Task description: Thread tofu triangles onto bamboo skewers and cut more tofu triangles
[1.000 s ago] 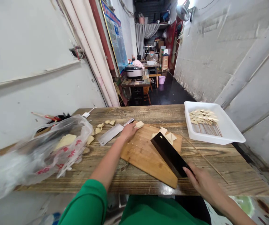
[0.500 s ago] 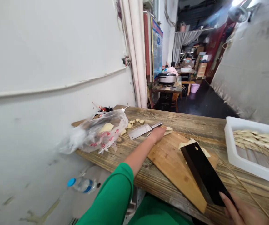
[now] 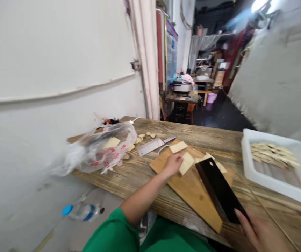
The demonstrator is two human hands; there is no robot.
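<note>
Left hand [image 3: 173, 164] pinching a pale slice [image 3: 186, 163] | right hand [image 3: 259, 229] gripping black cleaver [image 3: 216, 189] | pretty grainy wood worktop [image 3: 125, 175] | pinkish curtain [image 3: 147, 59], white wall [image 3: 50, 49]

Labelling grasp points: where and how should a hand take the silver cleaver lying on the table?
Likely the handle, from above on the cutting board side: the silver cleaver lies flat, broad blade to the left, handle toward the board's far corner.

cleaver [image 3: 217, 189]: black | slice [image 3: 186, 163]: cream | tray [image 3: 273, 186]: white | bag [image 3: 108, 156]: red print
</note>
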